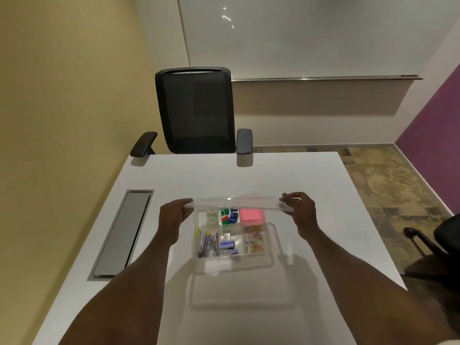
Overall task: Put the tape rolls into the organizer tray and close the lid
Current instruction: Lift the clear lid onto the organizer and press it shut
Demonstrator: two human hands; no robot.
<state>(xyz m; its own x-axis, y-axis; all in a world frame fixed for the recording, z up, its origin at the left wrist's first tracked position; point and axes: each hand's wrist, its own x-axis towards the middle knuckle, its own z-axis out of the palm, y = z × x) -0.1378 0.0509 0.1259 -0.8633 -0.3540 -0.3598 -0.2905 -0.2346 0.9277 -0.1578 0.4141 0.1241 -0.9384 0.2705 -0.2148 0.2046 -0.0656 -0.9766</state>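
Note:
A clear organizer tray (269, 235) stands on the white table in front of me. Its back left compartment holds clear tape rolls (211, 215). Other compartments hold green and blue clips, a pink note pad, pens, a blue stapler box and coloured paper clips. A clear lid (239, 202) hovers, nearly flat, above the tray's far edge. My left hand (174, 215) grips the lid's left end and my right hand (300, 207) grips its right end.
The white table (174, 175) has a grey cable hatch (123, 232) along its left side. A black mesh chair (196, 110) stands at the far edge. Another dark chair (438, 240) is at the right, beyond the table's edge.

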